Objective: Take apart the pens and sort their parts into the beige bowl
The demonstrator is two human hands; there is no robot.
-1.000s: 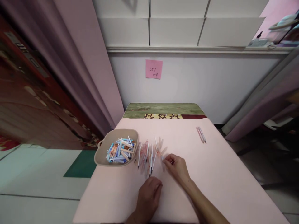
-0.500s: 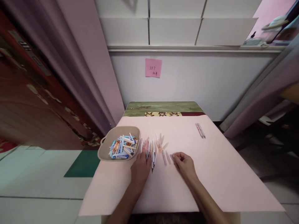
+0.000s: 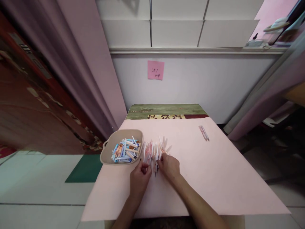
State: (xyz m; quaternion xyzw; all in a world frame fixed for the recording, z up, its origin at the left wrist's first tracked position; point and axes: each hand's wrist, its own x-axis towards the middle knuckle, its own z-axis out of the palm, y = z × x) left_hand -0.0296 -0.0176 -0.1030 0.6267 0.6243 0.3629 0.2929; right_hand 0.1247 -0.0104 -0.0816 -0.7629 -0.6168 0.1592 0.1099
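A loose pile of pen parts (image 3: 148, 149), with pinkish clear barrels and thin white refills (image 3: 155, 162) with dark tips, lies on the pink-covered table. My left hand (image 3: 138, 178) is closed at the pile's near left side, thumb and fingers curled together. From the right, my right hand (image 3: 170, 166) reaches over the pile, its fingers closed at the white refills. What either hand's fingertips grip is hidden. Several clear pieces (image 3: 165, 141) fan out beyond my right hand.
Left of the pile stands a beige basket (image 3: 106, 154) filled with blue, white and orange pens (image 3: 126, 149). A few pens (image 3: 204, 133) lie together at the table's far right. A pink note (image 3: 155, 70) is stuck on the wall behind.
My right hand has moved left from beside the pile onto its right part, covering some clear pieces. My left hand has drawn slightly nearer to me, its fingers now curled.
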